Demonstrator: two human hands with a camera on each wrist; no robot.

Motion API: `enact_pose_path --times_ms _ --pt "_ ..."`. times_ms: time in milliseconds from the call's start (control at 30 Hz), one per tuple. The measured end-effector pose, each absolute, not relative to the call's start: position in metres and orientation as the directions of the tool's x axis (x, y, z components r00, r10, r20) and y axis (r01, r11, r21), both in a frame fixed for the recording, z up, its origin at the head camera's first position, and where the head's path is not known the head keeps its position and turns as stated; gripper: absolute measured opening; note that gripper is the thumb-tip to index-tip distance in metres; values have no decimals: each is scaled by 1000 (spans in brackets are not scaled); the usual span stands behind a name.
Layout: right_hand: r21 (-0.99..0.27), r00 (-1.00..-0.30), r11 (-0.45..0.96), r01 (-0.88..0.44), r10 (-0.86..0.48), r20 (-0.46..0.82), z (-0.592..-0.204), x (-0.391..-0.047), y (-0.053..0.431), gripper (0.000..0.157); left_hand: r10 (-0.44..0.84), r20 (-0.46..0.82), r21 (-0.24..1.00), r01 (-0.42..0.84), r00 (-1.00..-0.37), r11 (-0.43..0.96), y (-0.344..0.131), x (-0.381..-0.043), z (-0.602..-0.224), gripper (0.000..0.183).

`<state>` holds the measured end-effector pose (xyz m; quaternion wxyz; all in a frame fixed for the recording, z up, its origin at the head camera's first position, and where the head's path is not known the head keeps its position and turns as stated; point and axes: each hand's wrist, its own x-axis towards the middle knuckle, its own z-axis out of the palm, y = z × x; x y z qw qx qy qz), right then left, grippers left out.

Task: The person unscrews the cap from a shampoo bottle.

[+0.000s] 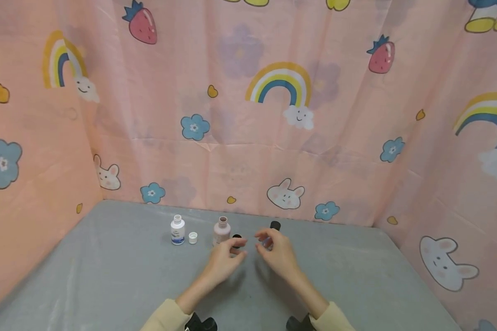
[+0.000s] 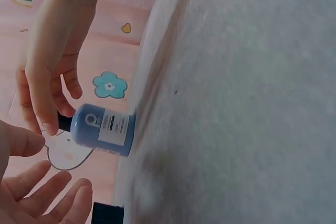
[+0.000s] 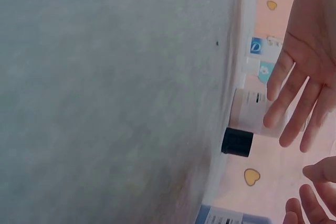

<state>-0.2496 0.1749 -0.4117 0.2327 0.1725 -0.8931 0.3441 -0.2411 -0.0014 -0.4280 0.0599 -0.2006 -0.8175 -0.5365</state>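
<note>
My left hand point(image 1: 223, 263) hovers in front of an uncapped pale pink bottle point(image 1: 221, 231), its fingers spread and relaxed, holding nothing. A loose black cap point(image 3: 237, 142) stands on the table beside that bottle, partly hidden by the left fingers in the head view. Facing it, my right hand point(image 1: 278, 253) is raised with loosely bent fingers and nothing between them. Behind the right hand stands a blue bottle point(image 2: 102, 129) with a white label and a black cap point(image 1: 275, 225) on top. In the left wrist view the right fingertips overlap that cap.
Farther left stand an uncapped white bottle point(image 1: 177, 231) with a blue label and, beside it, a small white cap point(image 1: 193, 237). All sit toward the back of the grey-covered table point(image 1: 120, 276). A pink patterned curtain point(image 1: 232, 161) hangs behind and on both sides.
</note>
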Motion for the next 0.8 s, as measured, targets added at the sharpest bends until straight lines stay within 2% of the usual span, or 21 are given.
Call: enact_pose_path --times_ms 267,500,800 --pt "-534 -810 701 -473 -107 577 -411 -249 189 22 288 301 871 385 -909 306 12 -245 -426 35" --pt "-489 -758 717 -498 -85 647 -412 -252 200 20 277 302 880 379 -912 287 22 -248 -423 40" --pt "-503 -753 739 -449 -10 657 -409 -258 212 20 223 308 893 362 -925 266 35 -258 -425 44"
